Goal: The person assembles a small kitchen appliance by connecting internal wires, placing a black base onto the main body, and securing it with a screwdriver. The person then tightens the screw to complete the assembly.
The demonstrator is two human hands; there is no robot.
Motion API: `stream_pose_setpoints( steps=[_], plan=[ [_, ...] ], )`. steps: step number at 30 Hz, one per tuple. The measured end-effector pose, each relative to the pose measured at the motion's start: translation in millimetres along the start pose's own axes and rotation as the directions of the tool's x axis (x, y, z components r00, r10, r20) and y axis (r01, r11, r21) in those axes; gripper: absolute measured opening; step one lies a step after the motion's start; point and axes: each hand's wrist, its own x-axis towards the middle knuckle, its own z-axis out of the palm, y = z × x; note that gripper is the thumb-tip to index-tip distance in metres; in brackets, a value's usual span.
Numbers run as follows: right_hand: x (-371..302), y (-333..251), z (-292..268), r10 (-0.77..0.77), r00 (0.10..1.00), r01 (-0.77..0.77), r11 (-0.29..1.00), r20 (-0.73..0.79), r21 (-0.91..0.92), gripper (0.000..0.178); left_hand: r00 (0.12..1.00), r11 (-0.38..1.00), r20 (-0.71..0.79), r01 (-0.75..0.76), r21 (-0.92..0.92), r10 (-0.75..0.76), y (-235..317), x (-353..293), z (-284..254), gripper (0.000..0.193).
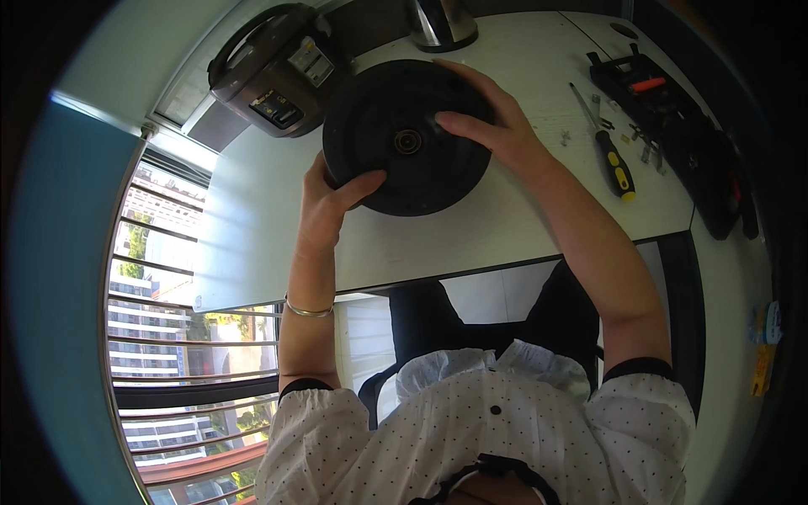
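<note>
Both hands hold a large black round base (379, 172), its flat face turned up toward me. Concentric coppery rings mark a small fitting (407, 142) at its centre. My left hand (328, 204) grips the lower left rim, thumb laid on the face and fingers mostly hidden behind. On the upper right side my right hand (497, 126) is closed over the edge, its thumb pressing the face near the central fitting. The base is held over the white table, and its underside cannot be seen.
A brown rice cooker (278, 71) stands at the back left, close to the base. Behind is a metal kettle (441, 23), partly cut off. To the right lie a yellow-and-black screwdriver (613, 164), several small metal parts (646, 153) and an opened black tool case (690, 139).
</note>
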Motion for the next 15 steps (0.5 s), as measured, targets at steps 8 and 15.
stream_pose_setpoints(
  steps=[8,15],
  plan=[
    [-0.9,1.3,2.2,-0.003,1.0,0.004,1.0,0.031,-0.014,0.067,1.0,0.998,-0.017,0.016,0.053,-0.015,-3.9,-3.3,-2.7,0.057],
    [-1.9,0.4,2.7,-0.028,0.999,0.028,0.999,0.021,-0.022,0.065,0.999,1.0,-0.034,-0.023,-0.01,0.023,-10.2,-5.1,1.0,0.058]
  ],
)
